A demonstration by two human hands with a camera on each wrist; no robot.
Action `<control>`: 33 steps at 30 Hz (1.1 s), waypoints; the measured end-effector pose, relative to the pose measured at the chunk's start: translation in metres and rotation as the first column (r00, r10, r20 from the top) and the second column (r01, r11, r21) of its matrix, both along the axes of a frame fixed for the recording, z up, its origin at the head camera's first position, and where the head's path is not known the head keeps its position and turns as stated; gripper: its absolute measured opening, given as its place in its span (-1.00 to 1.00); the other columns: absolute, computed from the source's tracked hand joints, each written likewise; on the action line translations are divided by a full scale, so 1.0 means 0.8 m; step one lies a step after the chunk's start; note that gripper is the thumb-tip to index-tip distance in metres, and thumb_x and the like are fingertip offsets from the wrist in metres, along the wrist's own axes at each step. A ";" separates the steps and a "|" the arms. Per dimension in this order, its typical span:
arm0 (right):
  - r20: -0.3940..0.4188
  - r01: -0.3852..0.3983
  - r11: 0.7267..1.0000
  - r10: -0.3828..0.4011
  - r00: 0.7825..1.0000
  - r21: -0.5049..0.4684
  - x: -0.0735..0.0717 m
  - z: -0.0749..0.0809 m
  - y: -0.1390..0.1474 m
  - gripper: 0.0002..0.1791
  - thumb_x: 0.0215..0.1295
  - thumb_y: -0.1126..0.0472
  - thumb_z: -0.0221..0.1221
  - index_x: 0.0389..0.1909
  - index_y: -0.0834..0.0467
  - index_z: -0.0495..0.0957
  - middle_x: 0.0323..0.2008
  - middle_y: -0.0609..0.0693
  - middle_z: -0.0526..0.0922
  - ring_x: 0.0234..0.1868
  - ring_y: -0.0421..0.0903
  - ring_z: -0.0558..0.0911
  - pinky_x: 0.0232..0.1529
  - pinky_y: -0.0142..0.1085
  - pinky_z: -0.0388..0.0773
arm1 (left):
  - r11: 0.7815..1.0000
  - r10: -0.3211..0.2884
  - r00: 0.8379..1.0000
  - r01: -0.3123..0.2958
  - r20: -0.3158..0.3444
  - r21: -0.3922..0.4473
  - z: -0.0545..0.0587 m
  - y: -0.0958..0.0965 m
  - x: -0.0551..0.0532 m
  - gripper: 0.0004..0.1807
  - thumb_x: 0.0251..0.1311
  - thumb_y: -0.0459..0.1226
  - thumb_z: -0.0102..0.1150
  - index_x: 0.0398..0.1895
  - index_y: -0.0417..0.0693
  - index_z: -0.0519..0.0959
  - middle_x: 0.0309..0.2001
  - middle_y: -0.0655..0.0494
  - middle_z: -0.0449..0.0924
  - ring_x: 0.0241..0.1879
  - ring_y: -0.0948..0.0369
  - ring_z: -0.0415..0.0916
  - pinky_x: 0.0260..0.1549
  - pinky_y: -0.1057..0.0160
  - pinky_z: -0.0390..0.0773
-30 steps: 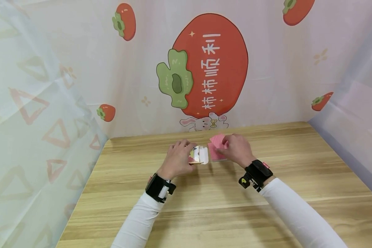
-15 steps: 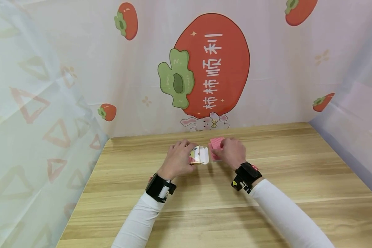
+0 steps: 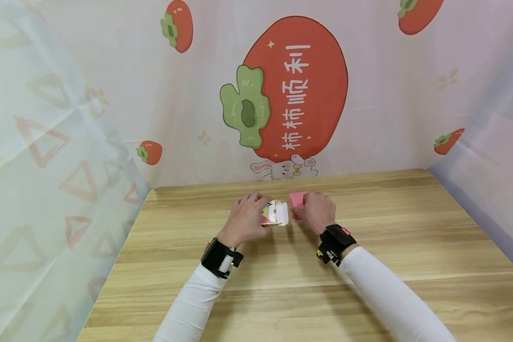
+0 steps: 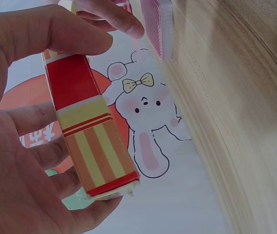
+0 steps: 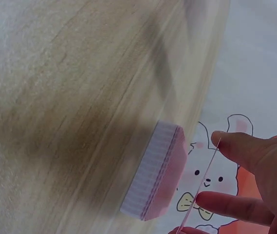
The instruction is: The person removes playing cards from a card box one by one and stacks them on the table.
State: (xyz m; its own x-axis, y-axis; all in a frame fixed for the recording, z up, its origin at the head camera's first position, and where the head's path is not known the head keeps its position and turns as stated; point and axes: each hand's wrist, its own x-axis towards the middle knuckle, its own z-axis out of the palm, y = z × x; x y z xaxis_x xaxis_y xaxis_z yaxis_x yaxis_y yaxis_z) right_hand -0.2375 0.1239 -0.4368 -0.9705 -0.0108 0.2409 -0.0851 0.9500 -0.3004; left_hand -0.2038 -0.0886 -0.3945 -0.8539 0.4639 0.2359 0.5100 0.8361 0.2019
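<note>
My left hand (image 3: 244,219) grips a playing-card box (image 4: 92,126) with a red, cream and striped side. In the head view its white end flap (image 3: 283,213) stands open toward the right. My right hand (image 3: 319,213) pinches a thin playing card (image 5: 207,170) between thumb and fingers. The card shows edge-on in the right wrist view, and its pink back shows in the head view. Close beneath it, a squared deck of cards (image 5: 160,170) lies on the table, pink back up. In the head view, the held card and the right hand largely cover the deck.
The wooden table (image 3: 256,304) ends at a back curtain (image 3: 205,95) printed with persimmons and a rabbit. Pale cloth also hangs along the left and right sides. Each wrist wears a black strap with a camera.
My right hand has moved left and slightly down in the head view, bringing the pinched card from a tilt into line over the deck. The left hand keeps the box in place.
</note>
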 end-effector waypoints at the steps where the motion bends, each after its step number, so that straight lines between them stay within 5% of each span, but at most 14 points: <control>1: 0.004 0.005 1.000 -0.005 1.000 0.006 -0.001 -0.001 0.000 -0.49 -0.06 -0.26 0.24 -0.76 0.06 0.36 -0.71 -0.05 0.32 -0.62 -0.07 0.36 -0.65 -0.22 0.23 | 1.000 0.002 1.000 -0.002 0.002 -0.003 0.000 0.000 0.000 -0.21 -0.34 -0.09 0.38 0.16 0.09 0.39 0.01 0.13 0.36 0.02 0.11 0.29 -0.06 0.02 0.24; 33: 0.061 0.033 0.999 -0.034 0.998 0.029 -0.012 -0.018 -0.008 -0.51 -0.05 -0.23 0.25 -0.68 0.11 0.40 -0.68 0.00 0.38 -0.61 -0.04 0.40 -0.67 -0.21 0.26 | 1.000 0.007 1.000 -0.007 0.007 -0.007 -0.003 -0.004 -0.001 -0.22 -0.32 -0.09 0.38 0.15 0.07 0.40 0.01 0.11 0.37 0.07 0.09 0.28 -0.01 -0.03 0.23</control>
